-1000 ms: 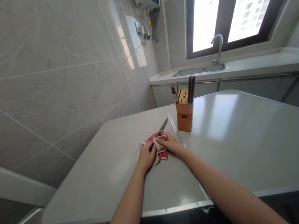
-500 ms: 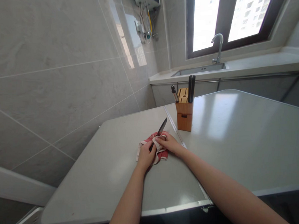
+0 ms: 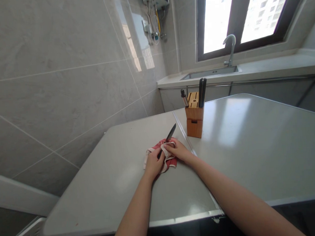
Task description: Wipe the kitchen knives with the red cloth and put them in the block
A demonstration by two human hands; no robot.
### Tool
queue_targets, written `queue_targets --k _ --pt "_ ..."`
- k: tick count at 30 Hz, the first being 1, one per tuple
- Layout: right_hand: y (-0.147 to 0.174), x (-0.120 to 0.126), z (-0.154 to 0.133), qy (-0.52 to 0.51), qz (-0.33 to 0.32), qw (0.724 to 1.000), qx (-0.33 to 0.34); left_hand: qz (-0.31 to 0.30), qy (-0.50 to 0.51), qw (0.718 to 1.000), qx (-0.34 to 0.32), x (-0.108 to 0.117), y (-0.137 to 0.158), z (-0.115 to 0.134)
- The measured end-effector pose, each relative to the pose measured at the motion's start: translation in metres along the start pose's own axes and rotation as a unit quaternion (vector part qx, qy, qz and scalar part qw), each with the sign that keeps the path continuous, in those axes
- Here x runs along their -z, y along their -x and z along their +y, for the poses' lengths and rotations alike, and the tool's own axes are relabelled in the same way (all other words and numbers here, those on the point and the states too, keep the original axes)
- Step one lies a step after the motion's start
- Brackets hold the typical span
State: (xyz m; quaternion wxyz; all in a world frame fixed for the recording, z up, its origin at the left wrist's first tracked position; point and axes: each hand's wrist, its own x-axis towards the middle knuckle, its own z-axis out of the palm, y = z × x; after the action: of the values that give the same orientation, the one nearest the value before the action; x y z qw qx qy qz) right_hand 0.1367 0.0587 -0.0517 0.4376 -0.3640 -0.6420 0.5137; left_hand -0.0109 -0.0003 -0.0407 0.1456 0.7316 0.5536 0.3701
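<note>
My left hand (image 3: 154,163) is closed around the dark handle of a knife (image 3: 171,132), whose blade points away and slightly right. A red and white cloth (image 3: 172,163) is bunched around the lower part of the blade, and some of it hangs toward the table. My right hand (image 3: 178,149) pinches the cloth against the knife. The cloth hides part of the blade and several fingertips. Beyond my hands to the right stands a wooden knife block (image 3: 195,125), holding a black-handled knife (image 3: 202,92) and a tool with a dark-tipped metal handle (image 3: 184,98).
The grey table (image 3: 118,176) has a seam running near my right hand. A tiled wall (image 3: 66,84) rises on the left. Behind the table are a counter with a sink (image 3: 210,73), a faucet (image 3: 230,49) and a window.
</note>
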Motion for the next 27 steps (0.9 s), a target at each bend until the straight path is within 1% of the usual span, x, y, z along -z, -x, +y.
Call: queue_targets --k 10,27 --pt "-0.001 -0.001 0.000 0.001 0.003 1.000 0.008 0.000 -0.004 1.000 0.002 -0.001 0.000 -0.002" --pt "-0.004 0.001 0.011 0.067 0.005 0.998 0.016 -0.012 0.001 1.000 0.006 0.001 -0.001 0.002"
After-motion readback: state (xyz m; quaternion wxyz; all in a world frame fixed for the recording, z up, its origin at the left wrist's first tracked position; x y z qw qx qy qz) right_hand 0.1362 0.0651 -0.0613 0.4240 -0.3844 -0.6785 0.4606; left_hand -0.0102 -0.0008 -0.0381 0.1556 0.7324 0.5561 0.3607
